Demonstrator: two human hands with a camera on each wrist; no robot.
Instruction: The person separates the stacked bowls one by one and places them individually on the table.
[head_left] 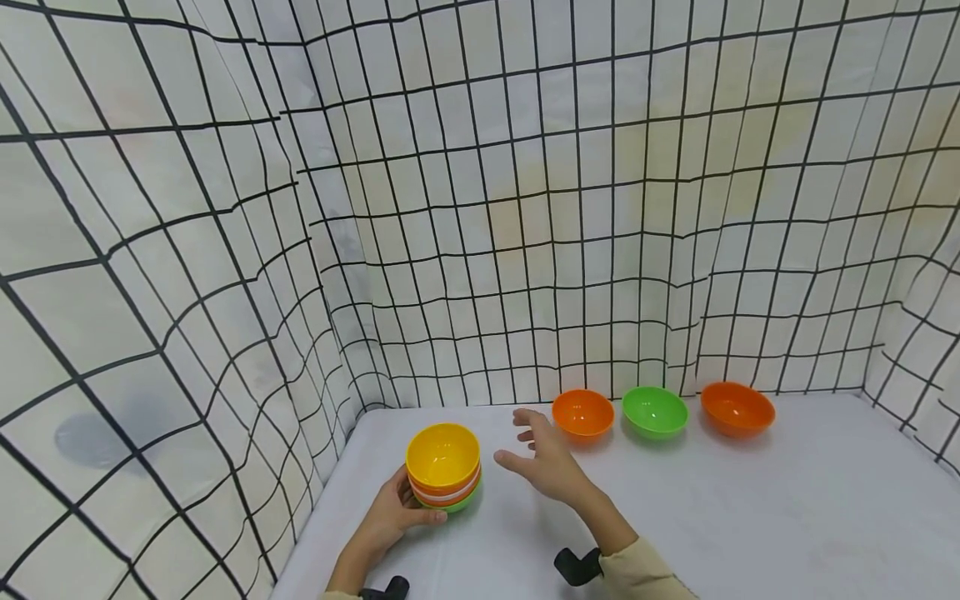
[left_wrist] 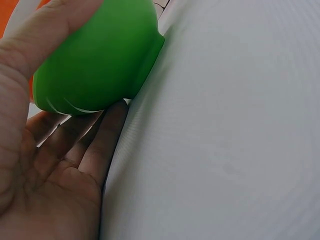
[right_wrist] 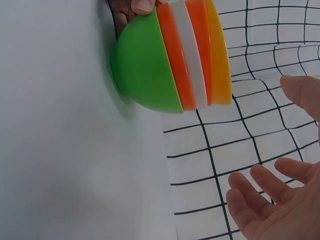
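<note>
Left hand (head_left: pixel 390 514) gripping a stack of bowls (head_left: pixel 444 462) at the green bottom bowl (right_wrist: pixel 145 65), on white worktop (head_left: pixel 750 508), right hand (head_left: pixel 551 464) beside it with fingers apart, three bowls (head_left: pixel 655 412) further right.

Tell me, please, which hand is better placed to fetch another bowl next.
Probably the right hand: it is empty and near the leftmost separate orange bowl, while the left hand grips the five-bowl stack.
</note>
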